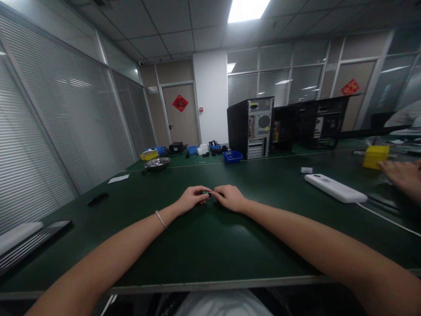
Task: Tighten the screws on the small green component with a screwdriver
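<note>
Just above the middle of the green table (210, 245), my left hand (190, 200) pinches a small dark part (207, 193) with a bit of green on it. My right hand (230, 198) meets it from the other side, its thumb and fingertips pressed together at the part's right end. What the right fingertips grip is too small to make out. A thin bracelet (161, 219) circles my left wrist.
A white power strip (335, 188) and cable lie right, near another person's hand (403, 175) and a yellow bin (376, 156). Computer towers (258, 127), a blue bin (232, 156) and a metal dish (157, 163) stand behind. A keyboard (33, 245) lies left.
</note>
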{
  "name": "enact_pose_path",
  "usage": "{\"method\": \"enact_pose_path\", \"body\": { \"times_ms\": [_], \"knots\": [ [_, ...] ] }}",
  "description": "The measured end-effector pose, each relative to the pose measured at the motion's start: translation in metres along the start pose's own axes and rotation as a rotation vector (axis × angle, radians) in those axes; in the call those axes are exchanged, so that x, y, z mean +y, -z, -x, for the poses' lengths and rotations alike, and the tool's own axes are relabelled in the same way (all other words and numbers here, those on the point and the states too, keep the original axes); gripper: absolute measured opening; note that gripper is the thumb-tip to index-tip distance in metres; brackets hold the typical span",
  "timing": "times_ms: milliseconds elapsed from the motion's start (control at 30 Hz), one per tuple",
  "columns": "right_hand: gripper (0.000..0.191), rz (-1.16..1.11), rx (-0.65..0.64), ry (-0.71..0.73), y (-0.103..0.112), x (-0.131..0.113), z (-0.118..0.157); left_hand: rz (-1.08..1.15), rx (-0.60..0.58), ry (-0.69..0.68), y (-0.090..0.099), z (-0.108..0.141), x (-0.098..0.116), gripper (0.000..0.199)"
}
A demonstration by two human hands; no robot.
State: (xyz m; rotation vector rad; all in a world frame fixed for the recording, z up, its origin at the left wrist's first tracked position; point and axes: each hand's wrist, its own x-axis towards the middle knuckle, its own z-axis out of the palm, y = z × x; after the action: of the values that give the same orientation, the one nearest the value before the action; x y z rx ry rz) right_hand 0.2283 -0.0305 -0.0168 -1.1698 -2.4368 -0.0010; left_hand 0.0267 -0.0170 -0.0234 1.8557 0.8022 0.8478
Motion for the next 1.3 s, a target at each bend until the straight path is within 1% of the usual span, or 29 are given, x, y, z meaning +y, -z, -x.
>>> {"method": "enact_pose_path", "body": {
  "times_ms": [333, 467, 700, 1067, 1300],
  "knots": [
    [0.035, 0.014, 0.012, 0.053, 0.0003, -0.0011, 0.0009, -0.006, -0.005, 0.003, 0.0014, 0.0005, 0.0022, 0.035],
    [0.035, 0.009, -0.001, 0.045, 0.0012, -0.0028, 0.0010, -0.010, -0.016, -0.004, 0.0024, -0.0002, 0.0005, 0.035],
    [0.033, 0.017, 0.020, 0.057, -0.0020, -0.0002, 0.0006, 0.011, -0.006, 0.001, 0.0018, -0.0015, -0.0029, 0.037],
    [0.034, 0.047, 0.032, 0.056, -0.0031, 0.0000, 0.0010, -0.019, 0.003, -0.020, 0.0013, -0.0003, -0.0018, 0.036],
    [0.035, 0.024, 0.032, 0.026, -0.0016, 0.0002, 0.0005, -0.036, -0.020, -0.012, 0.0018, 0.0011, 0.0017, 0.034]
  ]
}}
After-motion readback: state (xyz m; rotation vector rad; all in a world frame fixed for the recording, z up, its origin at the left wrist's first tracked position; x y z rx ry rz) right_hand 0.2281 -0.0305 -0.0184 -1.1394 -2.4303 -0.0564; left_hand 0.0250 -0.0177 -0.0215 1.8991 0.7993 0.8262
